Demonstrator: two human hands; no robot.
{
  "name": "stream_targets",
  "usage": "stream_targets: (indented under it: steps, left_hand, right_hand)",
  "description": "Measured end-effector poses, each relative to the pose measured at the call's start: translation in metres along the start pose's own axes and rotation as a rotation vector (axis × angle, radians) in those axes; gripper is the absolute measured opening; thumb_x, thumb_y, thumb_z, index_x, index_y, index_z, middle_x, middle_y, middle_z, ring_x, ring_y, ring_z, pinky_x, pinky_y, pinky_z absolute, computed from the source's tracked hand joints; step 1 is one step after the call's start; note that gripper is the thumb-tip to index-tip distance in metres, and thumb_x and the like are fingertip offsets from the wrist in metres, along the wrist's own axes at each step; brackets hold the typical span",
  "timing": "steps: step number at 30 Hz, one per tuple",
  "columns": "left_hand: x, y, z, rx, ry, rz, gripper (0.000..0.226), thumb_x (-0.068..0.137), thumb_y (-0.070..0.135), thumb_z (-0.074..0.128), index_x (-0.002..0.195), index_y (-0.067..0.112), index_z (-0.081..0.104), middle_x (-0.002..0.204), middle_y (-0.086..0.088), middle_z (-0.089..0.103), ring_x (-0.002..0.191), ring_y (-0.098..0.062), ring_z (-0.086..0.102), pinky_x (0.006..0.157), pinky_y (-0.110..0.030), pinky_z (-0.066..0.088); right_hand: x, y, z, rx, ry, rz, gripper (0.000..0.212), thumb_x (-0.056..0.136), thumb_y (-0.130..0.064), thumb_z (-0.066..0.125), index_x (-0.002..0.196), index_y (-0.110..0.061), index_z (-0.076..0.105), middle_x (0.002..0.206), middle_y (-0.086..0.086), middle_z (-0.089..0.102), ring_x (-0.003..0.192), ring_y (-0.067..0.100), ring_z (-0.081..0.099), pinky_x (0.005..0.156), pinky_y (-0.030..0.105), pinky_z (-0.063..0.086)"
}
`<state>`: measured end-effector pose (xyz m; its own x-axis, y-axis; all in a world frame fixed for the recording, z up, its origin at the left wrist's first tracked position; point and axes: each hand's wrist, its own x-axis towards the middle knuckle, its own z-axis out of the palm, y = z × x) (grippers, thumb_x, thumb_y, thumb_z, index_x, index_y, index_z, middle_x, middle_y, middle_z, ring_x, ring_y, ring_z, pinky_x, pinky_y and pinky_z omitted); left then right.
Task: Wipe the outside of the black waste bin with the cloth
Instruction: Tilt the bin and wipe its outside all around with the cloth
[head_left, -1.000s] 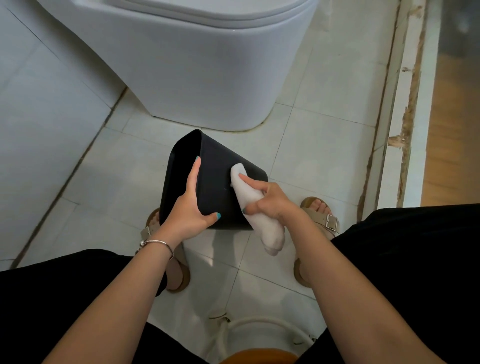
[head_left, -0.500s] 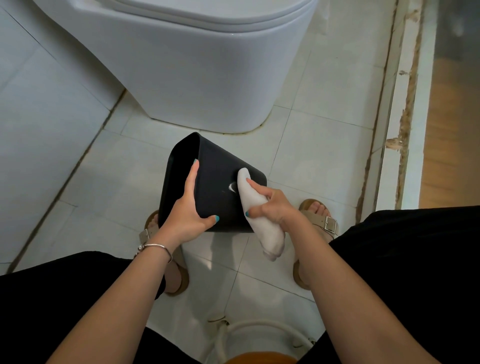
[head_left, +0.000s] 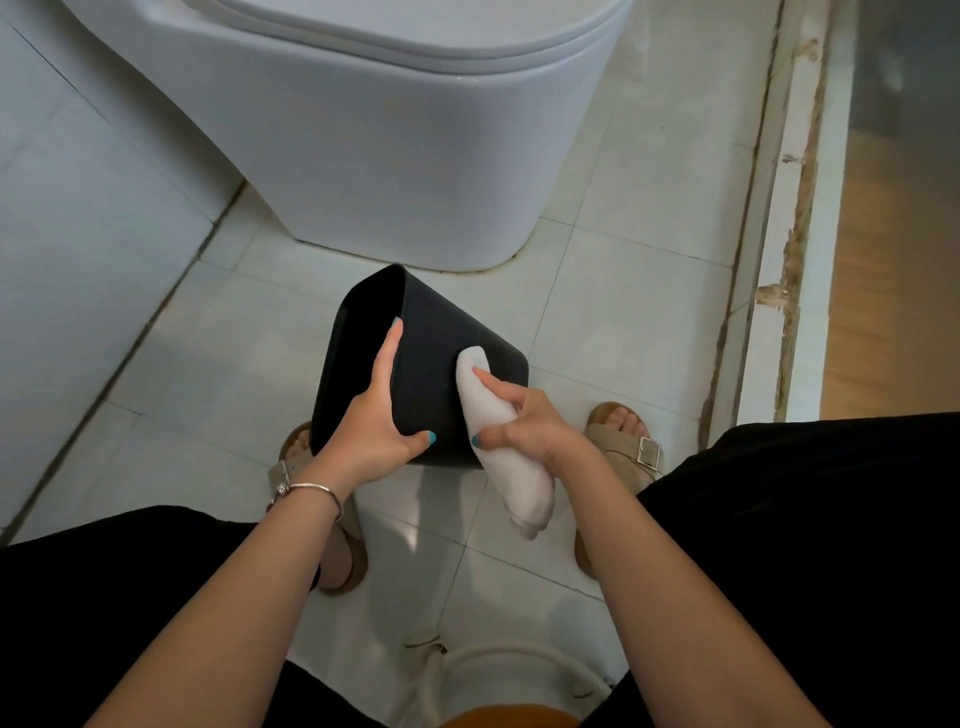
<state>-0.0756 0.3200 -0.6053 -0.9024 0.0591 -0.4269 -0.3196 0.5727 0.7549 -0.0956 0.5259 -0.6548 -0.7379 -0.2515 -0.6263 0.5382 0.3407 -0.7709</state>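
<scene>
Cloth (head_left: 501, 441) had slid back up the black waste bin (head_left: 441, 374) wall vs. 0.5 s ago — wiping mid-stroke; right hand (head_left: 524, 428) fingers clamped on cloth, left hand (head_left: 376, 431) gripping the rim.

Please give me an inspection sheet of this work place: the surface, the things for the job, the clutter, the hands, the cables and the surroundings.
Surface: pale tiled floor, dark grout lines, glossy.
Job's things: black waste bin tipped on its side, opening toward the left; white cloth rolled, its upper end pressed on the bin's outer wall.
Clutter: white ring-shaped object at the bottom edge, cannot tell what it is.
Hands: left hand grips the bin at its rim; right hand closed on the cloth.
Cables: nothing seen.
Surroundings: white toilet behind the bin; worn threshold at right.
</scene>
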Motion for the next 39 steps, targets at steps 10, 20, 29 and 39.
stream_targets:
  steps: [10, 20, 29, 39]
  left_hand:
    - [-0.001, -0.001, -0.004, 0.004, -0.009, -0.008, 0.125, 0.077, 0.003, 0.079, 0.144, 0.062, -0.010, 0.143, 0.010, 0.038, 0.110, -0.009, 0.056, 0.078, -0.013, 0.050]
    - [-0.001, 0.006, 0.003, 0.028, -0.018, -0.002, 0.125, 0.078, 0.004, 0.078, 0.142, 0.062, -0.012, 0.137, 0.007, 0.045, 0.104, -0.007, 0.057, 0.080, -0.012, 0.048]
    - [-0.003, 0.008, 0.007, 0.009, -0.013, 0.009, 0.125, 0.078, 0.003, 0.077, 0.142, 0.062, -0.013, 0.131, 0.008, 0.045, 0.095, 0.001, 0.057, 0.076, -0.013, 0.049]
    - [-0.007, 0.004, 0.000, -0.022, 0.000, 0.020, 0.125, 0.078, 0.002, 0.078, 0.144, 0.061, -0.010, 0.144, 0.007, 0.040, 0.110, -0.008, 0.058, 0.087, -0.022, 0.053]
  right_hand:
    - [0.002, -0.003, 0.002, 0.004, -0.029, 0.003, 0.082, 0.072, -0.012, 0.078, 0.136, -0.054, 0.048, 0.136, -0.007, 0.049, 0.114, 0.018, 0.052, 0.100, 0.032, 0.046]
    - [0.004, 0.001, -0.003, 0.033, 0.056, 0.036, 0.085, 0.073, -0.014, 0.078, 0.140, -0.055, 0.043, 0.137, -0.003, 0.046, 0.114, 0.024, 0.051, 0.099, 0.040, 0.048]
    - [-0.004, -0.006, -0.010, 0.089, -0.026, 0.016, 0.080, 0.076, -0.011, 0.076, 0.136, -0.054, 0.046, 0.131, -0.006, 0.050, 0.105, 0.016, 0.055, 0.088, 0.031, 0.049]
    - [-0.002, -0.003, -0.009, 0.145, -0.020, -0.015, 0.080, 0.077, -0.011, 0.075, 0.139, -0.052, 0.046, 0.135, -0.004, 0.052, 0.113, 0.024, 0.055, 0.098, 0.040, 0.050]
